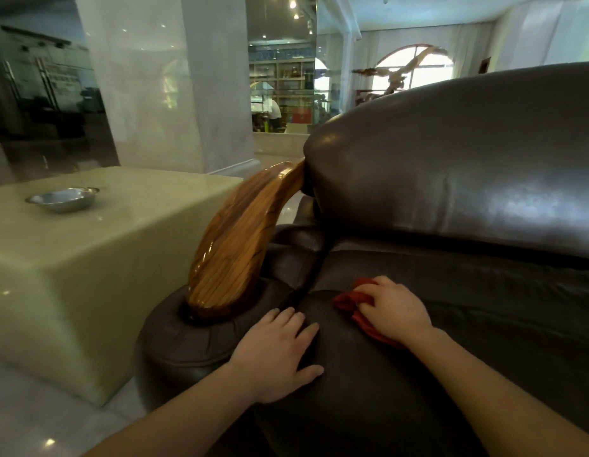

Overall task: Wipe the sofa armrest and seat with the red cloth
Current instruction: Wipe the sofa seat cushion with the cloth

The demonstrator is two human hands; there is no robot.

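A dark brown leather sofa [451, 192] fills the right half of the view. Its armrest has a curved glossy wooden top [233, 245] set into a round leather pad [187, 341]. My right hand [397, 308] presses a crumpled red cloth [347, 300] onto the seat cushion [369, 390], close to the armrest; most of the cloth is hidden under the fingers and palm. My left hand [276, 351] lies flat, fingers spread, on the seat's edge beside the leather pad, holding nothing.
A pale stone block table [88, 258] stands left of the armrest, with a small metal bowl [62, 198] on top. Polished floor [39, 423] runs along the lower left. A white pillar [161, 80] and glass walls rise behind.
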